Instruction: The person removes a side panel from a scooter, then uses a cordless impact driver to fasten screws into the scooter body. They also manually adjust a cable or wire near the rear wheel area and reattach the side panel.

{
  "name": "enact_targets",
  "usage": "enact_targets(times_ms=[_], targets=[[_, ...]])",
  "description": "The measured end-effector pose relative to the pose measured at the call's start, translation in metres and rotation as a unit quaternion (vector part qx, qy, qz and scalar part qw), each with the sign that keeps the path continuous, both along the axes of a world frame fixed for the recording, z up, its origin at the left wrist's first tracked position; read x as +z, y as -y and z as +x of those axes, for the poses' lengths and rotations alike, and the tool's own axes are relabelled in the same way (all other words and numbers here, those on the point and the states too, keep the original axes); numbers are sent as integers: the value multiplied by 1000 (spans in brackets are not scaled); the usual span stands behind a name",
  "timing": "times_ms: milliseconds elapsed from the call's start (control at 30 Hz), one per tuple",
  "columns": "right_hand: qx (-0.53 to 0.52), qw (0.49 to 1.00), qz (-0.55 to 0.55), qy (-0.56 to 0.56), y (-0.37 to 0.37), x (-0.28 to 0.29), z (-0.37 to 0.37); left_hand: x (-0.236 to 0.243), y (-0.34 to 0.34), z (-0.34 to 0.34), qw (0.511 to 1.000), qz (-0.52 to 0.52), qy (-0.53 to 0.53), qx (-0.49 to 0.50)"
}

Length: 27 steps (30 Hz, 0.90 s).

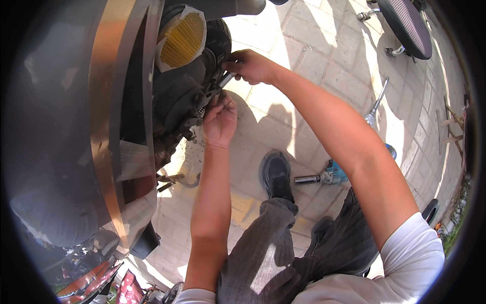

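The left hand (pixel 221 119) curls its fingertips against the dark mechanical assembly (pixel 174 99); I can't tell whether they grip anything. Just past them, between 12 and 1 o'clock, lies a silver metal cylinder (pixel 226 80), its long axis running roughly from 7:30 to 1:30. The left fingertips sit nearest its lower end. Farther out, the right hand (pixel 254 68) appears to grasp the upper end, with the cylinder toward its 8 o'clock.

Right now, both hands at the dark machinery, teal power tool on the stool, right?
No: the head view shows the teal power tool lying on the paving, not the stool. The left hand and right hand are at the dark machinery.
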State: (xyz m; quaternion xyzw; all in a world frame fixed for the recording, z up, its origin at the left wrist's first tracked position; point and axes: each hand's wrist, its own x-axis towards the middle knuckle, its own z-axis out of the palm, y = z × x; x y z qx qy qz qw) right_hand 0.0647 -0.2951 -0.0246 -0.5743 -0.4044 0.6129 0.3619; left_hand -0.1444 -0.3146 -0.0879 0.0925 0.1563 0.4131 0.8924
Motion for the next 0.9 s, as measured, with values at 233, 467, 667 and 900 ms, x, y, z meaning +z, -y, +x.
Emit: enact_targets(times_ms=[233,467,667,900], targets=[[22,997,61,-34,-3,-4,2,3,6,5,999,-19,34,26],[22,998,18,54,-4,13,2,-5,-7,8,999,-31,-5,27],[45,998,40,21,-4,3,2,-6,-9,4,1000,-1,-3,-12],[58,996,64,14,-6,-4,0,-16,-4,-15,998,20,-61,-2]])
